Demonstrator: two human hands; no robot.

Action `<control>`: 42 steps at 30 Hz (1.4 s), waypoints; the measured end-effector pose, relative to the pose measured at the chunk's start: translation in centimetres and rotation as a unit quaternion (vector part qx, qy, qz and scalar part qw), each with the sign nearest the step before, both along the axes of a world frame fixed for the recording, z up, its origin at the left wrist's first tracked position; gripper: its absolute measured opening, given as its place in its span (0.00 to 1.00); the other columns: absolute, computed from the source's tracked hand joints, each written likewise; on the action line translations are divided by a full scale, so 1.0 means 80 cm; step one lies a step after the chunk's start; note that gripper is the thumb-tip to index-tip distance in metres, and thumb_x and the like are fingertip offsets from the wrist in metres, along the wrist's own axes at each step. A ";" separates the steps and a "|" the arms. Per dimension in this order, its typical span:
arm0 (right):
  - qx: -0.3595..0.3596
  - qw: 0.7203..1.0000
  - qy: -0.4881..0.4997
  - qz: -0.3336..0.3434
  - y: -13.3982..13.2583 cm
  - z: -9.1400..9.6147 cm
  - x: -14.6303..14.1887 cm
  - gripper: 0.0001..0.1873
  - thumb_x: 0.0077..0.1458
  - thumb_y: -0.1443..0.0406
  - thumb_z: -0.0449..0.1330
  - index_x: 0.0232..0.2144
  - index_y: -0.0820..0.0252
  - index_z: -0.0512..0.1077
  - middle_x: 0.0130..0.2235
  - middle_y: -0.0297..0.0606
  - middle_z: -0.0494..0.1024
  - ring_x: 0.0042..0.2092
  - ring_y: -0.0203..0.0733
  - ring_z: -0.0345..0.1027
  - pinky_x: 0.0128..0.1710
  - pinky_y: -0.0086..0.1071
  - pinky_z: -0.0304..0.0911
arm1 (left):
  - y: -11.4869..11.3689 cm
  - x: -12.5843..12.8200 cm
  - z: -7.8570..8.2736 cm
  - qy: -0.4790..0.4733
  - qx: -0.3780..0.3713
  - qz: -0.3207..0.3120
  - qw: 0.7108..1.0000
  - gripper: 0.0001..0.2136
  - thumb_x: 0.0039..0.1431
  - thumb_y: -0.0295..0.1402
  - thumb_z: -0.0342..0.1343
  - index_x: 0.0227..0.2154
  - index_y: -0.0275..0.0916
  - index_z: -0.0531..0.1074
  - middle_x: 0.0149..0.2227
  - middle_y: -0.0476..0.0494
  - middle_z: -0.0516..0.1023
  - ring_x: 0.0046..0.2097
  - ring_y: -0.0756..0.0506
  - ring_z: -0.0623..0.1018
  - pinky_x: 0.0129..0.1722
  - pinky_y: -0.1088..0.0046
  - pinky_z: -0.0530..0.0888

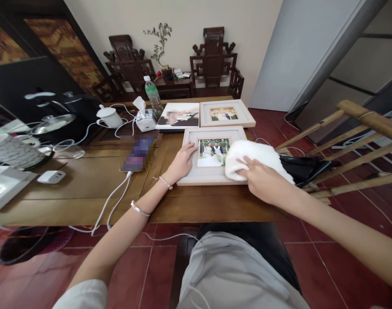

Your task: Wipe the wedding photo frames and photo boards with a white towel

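A picture frame (211, 177) with a pale wooden border lies face up near the table's front edge, a photo (211, 155) of two people in its middle. My left hand (183, 162) grips the frame's left side, fingers over the border. In my right hand (258, 178) is a folded white cloth (256, 156), pressed on the frame's right part, which it covers. Just behind lie a second pale picture frame (247, 116) and, to its left, a white-edged photo panel (179, 108) on a dark flat thing.
Left on the wooden table (92, 184) are a charging phone (138, 154), a tissue box (146, 121), a green-labelled bottle (153, 95), a lidded white cup (109, 116) and a glass (69, 149). White cables trail over the front edge. A bamboo chair (353, 150) stands at right.
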State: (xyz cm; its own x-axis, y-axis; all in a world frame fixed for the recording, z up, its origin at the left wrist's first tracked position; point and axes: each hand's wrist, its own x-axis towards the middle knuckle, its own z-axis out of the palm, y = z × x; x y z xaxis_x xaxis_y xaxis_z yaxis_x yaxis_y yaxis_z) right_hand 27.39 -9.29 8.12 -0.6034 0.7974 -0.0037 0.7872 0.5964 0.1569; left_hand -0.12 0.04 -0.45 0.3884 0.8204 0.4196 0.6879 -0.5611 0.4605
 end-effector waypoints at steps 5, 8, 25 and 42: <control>0.101 0.994 0.042 -0.018 0.087 -0.015 -0.004 0.28 0.50 0.78 0.49 0.53 0.67 0.68 0.63 0.52 0.57 0.64 0.56 0.49 0.57 0.49 0.53 | 0.001 -0.002 -0.002 0.001 -0.003 0.004 1.000 0.27 0.48 0.16 0.43 0.52 0.36 0.69 0.58 0.39 0.67 0.64 0.40 0.60 0.63 0.53 0.58; 0.133 0.990 0.051 0.008 0.129 -0.026 -0.016 0.28 0.51 0.78 0.48 0.54 0.65 0.67 0.64 0.50 0.55 0.65 0.56 0.45 0.58 0.49 0.48 | 0.001 -0.003 -0.001 0.006 -0.001 0.003 1.000 0.27 0.48 0.16 0.42 0.52 0.35 0.69 0.58 0.39 0.67 0.64 0.40 0.60 0.63 0.54 0.58; -0.030 0.995 -0.026 0.092 0.021 0.008 -0.036 0.19 0.51 0.77 0.50 0.43 0.64 0.73 0.40 0.49 0.76 0.39 0.47 0.70 0.39 0.36 0.59 | -0.001 0.000 0.000 0.005 0.005 0.006 1.000 0.26 0.48 0.17 0.43 0.51 0.36 0.69 0.58 0.41 0.67 0.64 0.40 0.60 0.63 0.53 0.58; 0.061 0.993 0.097 0.022 0.145 -0.032 -0.029 0.34 0.48 0.79 0.47 0.57 0.61 0.65 0.62 0.46 0.61 0.61 0.53 0.53 0.55 0.47 0.53 | 0.000 -0.001 0.000 0.018 0.006 0.010 1.000 0.26 0.49 0.17 0.43 0.52 0.37 0.69 0.58 0.41 0.68 0.63 0.40 0.61 0.63 0.54 0.59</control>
State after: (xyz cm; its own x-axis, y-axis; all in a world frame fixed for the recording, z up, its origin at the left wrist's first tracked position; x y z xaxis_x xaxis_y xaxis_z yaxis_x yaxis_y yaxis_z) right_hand 25.05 2.29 5.56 -0.6173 0.7581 0.2102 0.7836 0.6164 0.0779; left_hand -0.22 0.07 -0.47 0.3870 0.8234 0.4151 0.7147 -0.5523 0.4291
